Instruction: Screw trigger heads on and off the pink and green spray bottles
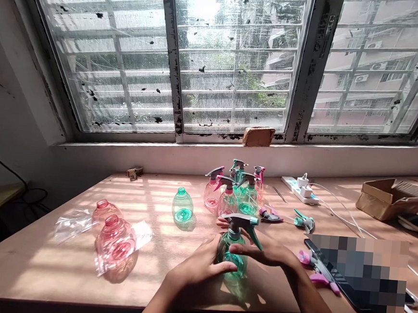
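Left hand (204, 256) and right hand (265, 250) curl closely round a green bottle (235, 262), its spray head (240, 220) on, near the counter's (58, 279) front edge; five topped sprayers (248, 200) stand beyond, three bottles (183, 206) (one green, two pink) lack heads.

From where I'm standing, reference = held spray bottle (240, 260). Behind it: cluster of five spray bottles (229, 201). Left and a bit behind it: single open bottle (182, 207). Far left of it: two more open bottles (117, 238), plastic bag (73, 225) beside them. Right of it: loose spray head (320, 271), then phone (342, 282). Behind-right of it: two more spray heads (304, 222), power strip (293, 188) past those, box (382, 203) farther right. All on the table (156, 280).
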The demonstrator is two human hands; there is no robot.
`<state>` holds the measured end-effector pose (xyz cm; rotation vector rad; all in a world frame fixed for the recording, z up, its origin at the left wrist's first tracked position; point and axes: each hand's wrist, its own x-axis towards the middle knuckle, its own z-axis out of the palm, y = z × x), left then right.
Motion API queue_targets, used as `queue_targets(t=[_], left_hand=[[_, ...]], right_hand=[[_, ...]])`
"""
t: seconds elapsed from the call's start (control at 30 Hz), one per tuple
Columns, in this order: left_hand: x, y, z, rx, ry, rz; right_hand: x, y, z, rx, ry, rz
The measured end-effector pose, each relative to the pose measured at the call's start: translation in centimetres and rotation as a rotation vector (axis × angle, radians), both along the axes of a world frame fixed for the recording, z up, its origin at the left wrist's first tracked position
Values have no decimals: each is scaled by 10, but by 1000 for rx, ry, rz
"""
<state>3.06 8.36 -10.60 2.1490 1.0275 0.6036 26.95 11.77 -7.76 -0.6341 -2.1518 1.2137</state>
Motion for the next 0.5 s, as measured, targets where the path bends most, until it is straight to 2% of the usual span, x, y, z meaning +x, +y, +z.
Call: queue_targets(t=[0.1, 0.33, 0.4, 0.5], left_hand=[[0, -1, 2, 1, 6, -5], [0, -3, 6, 5, 0, -16], [0, -3, 5, 3, -2, -7], [0, -2, 3, 5, -10, -2]], right_hand=[[15, 0, 4, 49, -84, 25], [59, -2, 6, 81, -213, -44], [58, -1, 7, 87, -183, -75], [40, 2, 7, 54, -84, -68]])
